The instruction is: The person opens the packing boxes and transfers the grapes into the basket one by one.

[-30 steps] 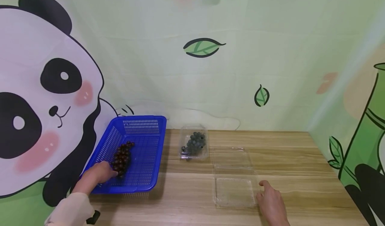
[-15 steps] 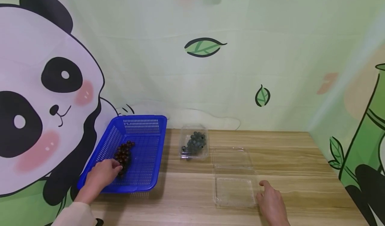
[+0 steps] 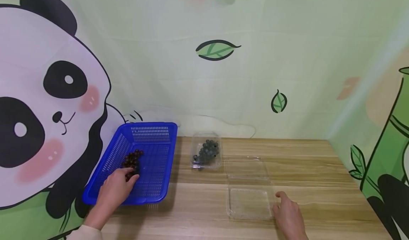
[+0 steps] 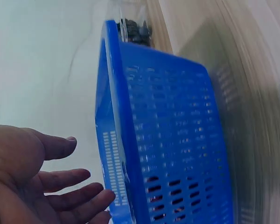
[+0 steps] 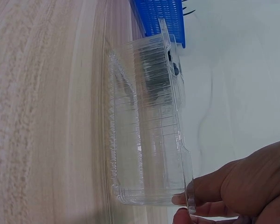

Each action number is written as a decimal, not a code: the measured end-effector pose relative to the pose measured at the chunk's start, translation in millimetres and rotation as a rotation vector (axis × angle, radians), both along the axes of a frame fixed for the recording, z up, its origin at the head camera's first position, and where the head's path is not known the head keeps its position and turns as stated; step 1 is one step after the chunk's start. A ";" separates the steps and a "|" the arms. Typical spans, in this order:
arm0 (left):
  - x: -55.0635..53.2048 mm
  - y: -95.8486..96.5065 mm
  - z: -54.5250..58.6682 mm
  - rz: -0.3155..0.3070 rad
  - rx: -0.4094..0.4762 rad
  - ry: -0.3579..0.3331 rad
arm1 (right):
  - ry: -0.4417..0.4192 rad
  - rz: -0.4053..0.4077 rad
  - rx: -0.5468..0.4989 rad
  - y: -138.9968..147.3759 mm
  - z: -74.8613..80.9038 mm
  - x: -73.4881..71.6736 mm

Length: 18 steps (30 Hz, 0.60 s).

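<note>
We have dark grapes (image 3: 207,152) boxed but red grapes (image 3: 131,159) seemingly left to pack, left hand (image 3: 115,187) over the basket (image 3: 154,174), fingers apart, right hand (image 3: 289,216) pinching the open box (image 3: 250,201).

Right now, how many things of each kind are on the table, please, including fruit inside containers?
Basket: 1
Clear boxes (back box, front box): 2
Grapes (red bunch, dark bunch): 2
Total: 5
</note>
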<state>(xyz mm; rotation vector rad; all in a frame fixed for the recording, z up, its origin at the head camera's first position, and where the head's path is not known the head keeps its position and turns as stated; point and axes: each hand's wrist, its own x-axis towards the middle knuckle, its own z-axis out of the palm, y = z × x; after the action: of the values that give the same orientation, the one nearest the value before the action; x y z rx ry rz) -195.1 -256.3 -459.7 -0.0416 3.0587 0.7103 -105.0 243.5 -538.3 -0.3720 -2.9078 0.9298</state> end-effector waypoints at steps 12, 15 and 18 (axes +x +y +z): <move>14.5 31.1 -5.6 -0.100 0.038 0.176 | -0.012 -0.007 0.002 1.0 0.2 0.5; 20.0 38.5 -8.0 -0.100 0.054 0.164 | -0.010 -0.003 -0.002 1.0 0.2 0.7; 25.1 45.3 -11.6 -0.100 0.061 0.164 | -0.006 -0.002 0.000 1.0 0.0 0.6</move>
<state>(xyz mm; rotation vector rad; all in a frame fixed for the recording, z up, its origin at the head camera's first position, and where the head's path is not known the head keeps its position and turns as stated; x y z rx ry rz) -170.0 -211.0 -471.3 0.1771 3.1622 0.8406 -104.4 244.5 -538.2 -0.3790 -2.9119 0.9308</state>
